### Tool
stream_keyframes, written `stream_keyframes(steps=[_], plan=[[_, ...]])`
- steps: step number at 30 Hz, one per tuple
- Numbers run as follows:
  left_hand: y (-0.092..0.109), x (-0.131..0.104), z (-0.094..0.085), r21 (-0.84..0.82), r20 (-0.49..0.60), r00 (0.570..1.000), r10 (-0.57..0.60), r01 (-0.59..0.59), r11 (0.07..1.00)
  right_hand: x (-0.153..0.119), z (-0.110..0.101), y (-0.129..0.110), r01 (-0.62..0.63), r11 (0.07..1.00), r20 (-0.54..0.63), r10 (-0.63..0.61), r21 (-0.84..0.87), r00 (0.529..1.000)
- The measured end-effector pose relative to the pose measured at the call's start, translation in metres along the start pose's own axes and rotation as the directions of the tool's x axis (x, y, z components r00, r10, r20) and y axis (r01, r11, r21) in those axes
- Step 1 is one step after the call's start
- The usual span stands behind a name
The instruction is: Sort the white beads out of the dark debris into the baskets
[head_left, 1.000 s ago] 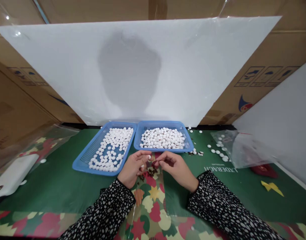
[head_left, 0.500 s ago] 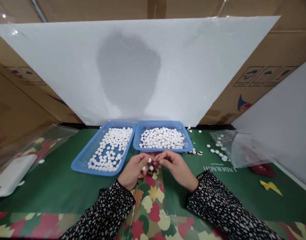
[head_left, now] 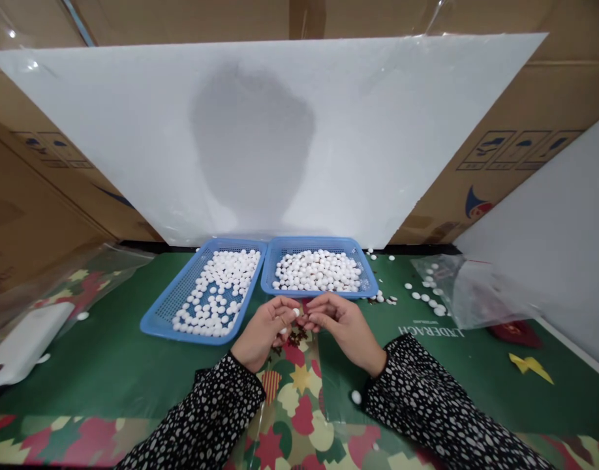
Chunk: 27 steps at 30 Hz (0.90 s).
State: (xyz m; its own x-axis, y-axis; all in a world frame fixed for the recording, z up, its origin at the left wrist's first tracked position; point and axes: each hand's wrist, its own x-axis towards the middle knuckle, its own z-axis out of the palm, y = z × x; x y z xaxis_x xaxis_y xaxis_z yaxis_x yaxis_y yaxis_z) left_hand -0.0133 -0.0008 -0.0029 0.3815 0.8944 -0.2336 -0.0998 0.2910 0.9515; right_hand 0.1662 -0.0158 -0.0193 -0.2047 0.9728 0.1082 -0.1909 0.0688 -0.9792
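Observation:
In the head view, a small white ball point(head_left: 296, 313) is pinched between the thumb and fingers of my left hand point(head_left: 261, 329). Part of another white ball point(head_left: 282, 331) shows lower down in the same hand. My right hand point(head_left: 346, 326) is closed, thumb against fingers, its tips close to the pinched ball; whatever is in them is too small to make out. Small dark brown bits point(head_left: 298, 337) lie on the tabletop under the hands. Just beyond stand two blue mesh baskets, the left one point(head_left: 157, 320) and the right one point(head_left: 275, 290), both holding many white balls.
More loose white balls point(head_left: 425, 298) lie on the right beside a clear plastic bag point(head_left: 490, 297). One ball point(head_left: 356, 397) rests by my right sleeve. A white handled object point(head_left: 28, 339) is at far left, yellow scraps point(head_left: 530, 367) at right. A white board point(head_left: 358, 143) stands behind.
A white ball seen below my fingertips is gone from there, and one now lies on the table by my right sleeve. My left fingers have shifted slightly around the pinched ball.

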Motion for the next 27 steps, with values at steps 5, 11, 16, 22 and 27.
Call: stream_keyframes(steps=[5, 11, 16, 22, 27], plan=[[-0.002, 0.000, 0.000, 0.028, -0.006, 1.000, -0.009, 0.010, 1.000, -0.003, 0.002, -0.004, 0.110, 0.968, -0.030, -0.120, -0.227, 0.992], [-0.006, 0.002, -0.002, 0.071, -0.020, 1.000, 0.009, -0.008, 0.997, -0.004, 0.004, -0.010, 0.203, 0.889, 0.013, -0.217, -0.410, 0.976], [-0.003, 0.002, 0.000, 0.154, -0.044, 0.993, 0.107, -0.099, 0.983, -0.005, 0.005, -0.006, 0.174, 0.890, 0.008, -0.188, -0.422, 0.982], [-0.004, 0.000, 0.001, 0.272, -0.021, 0.975, 0.222, -0.208, 0.939, -0.008, 0.007, -0.008, 0.189, 0.870, -0.012, -0.218, -0.455, 0.976], [-0.003, -0.003, 0.003, 0.331, -0.031, 0.966, 0.257, -0.233, 0.915, -0.008, 0.008, -0.009, 0.166, 0.872, -0.039, -0.207, -0.461, 0.978]])
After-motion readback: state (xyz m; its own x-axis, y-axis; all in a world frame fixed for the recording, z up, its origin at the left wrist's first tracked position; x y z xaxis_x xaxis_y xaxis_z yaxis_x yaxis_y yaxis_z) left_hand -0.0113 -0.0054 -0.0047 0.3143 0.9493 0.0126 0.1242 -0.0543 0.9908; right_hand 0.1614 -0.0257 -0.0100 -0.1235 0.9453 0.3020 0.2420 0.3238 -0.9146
